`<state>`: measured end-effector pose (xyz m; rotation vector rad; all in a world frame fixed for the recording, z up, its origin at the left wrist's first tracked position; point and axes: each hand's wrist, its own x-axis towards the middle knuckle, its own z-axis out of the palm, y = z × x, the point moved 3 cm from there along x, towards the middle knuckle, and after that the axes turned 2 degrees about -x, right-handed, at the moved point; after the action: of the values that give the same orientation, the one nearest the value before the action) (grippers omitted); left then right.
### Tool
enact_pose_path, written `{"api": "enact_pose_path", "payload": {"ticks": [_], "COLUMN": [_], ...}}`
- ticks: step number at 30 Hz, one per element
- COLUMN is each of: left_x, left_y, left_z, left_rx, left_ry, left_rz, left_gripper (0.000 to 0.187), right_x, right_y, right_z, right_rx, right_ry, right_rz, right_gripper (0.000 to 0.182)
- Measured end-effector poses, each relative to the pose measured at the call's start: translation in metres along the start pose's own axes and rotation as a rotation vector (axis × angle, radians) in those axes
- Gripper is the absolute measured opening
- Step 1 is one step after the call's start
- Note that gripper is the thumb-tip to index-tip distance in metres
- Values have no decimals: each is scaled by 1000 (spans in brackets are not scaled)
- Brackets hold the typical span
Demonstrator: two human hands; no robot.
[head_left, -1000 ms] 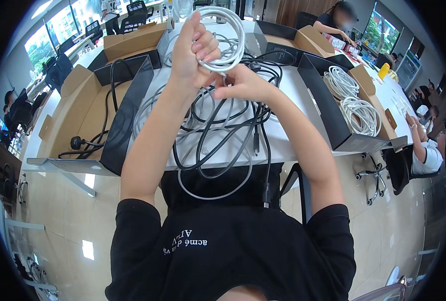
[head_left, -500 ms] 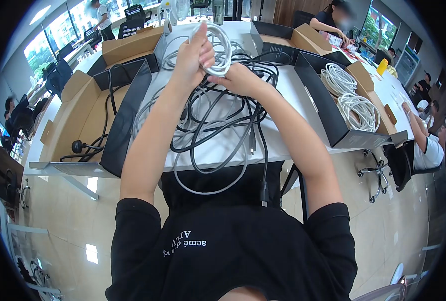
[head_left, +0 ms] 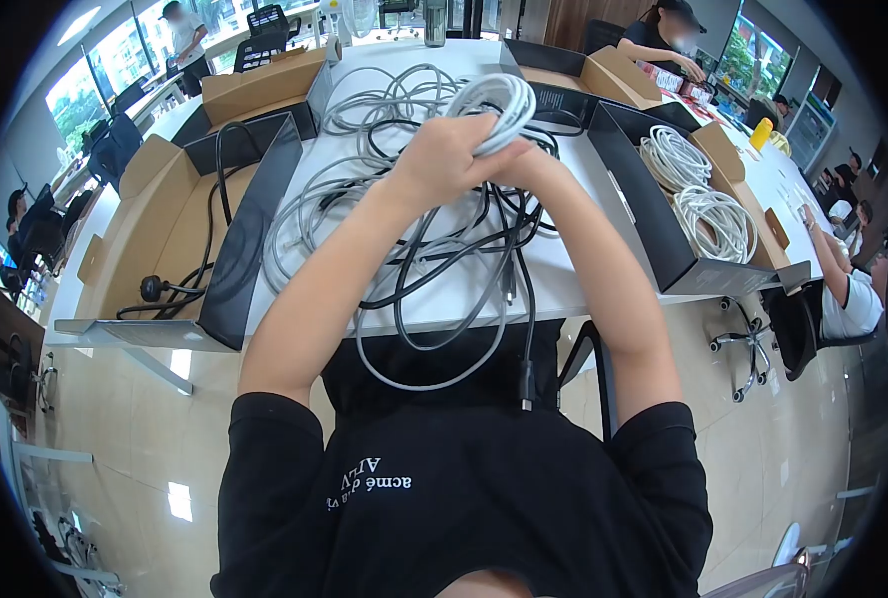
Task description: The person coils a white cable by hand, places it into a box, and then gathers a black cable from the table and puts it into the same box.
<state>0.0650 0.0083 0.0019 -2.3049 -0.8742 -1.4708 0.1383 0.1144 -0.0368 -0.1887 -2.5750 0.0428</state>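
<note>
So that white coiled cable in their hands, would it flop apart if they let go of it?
Probably: the white coiled cable keeps its loops only where the left hand grips it. It looks light and bendy, like the loose cables sprawled over the table, so it would likely spring open.

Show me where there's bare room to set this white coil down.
Bare white table shows between the tangle of grey and black cables and the black-walled cardboard box on the right. That box already holds two white coils, with floor free toward its near end. The left cardboard box is mostly free beside one black cable. Centre is crowded.
</note>
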Motion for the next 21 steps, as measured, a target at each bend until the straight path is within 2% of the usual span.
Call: {"api": "enact_pose_path", "payload": {"ticks": [2,3,5,6,10,11,13,15,18,19,21], "left_x": [-2,-3,-5,-5,-4,-6,-6,-6,-3,-1,1], "left_y": [-8,-12,-17,-15,1,1,5,2,-4,-3,-5], "left_z": [-3,-6,-8,-7,1,6,8,3,-13,-21,-28], "left_rx": [-9,-32,-55,-20,-6,1,5,-46,-153,-201,-278], "left_ry": [49,48,36,38,-16,-25,-21,82,248,308,449], "left_rz": [-37,-86,-156,-103,34,58,79,9,-167,-236,-302], "left_gripper": [38,36,34,36,40,40,39,39,33,30,30], "right_x": [-5,-4,-7,-7,-10,-9,-7,-12,-3,-4,-2], "right_y": [-11,0,3,2,-13,1,-1,-15,-1,-8,2], "right_z": [-16,-16,-11,-10,-1,11,11,-1,-13,-22,-23], "right_rx": [21,-42,-98,-127,-51,-140,-23,-37,304,261,622], "right_ry": [52,-55,-70,-76,146,-16,44,237,268,297,387], "right_rz": [22,195,240,263,-85,-5,-16,-130,244,438,458], "right_gripper": [20,18,17,16,14,14,13,13,15,16,17]}}
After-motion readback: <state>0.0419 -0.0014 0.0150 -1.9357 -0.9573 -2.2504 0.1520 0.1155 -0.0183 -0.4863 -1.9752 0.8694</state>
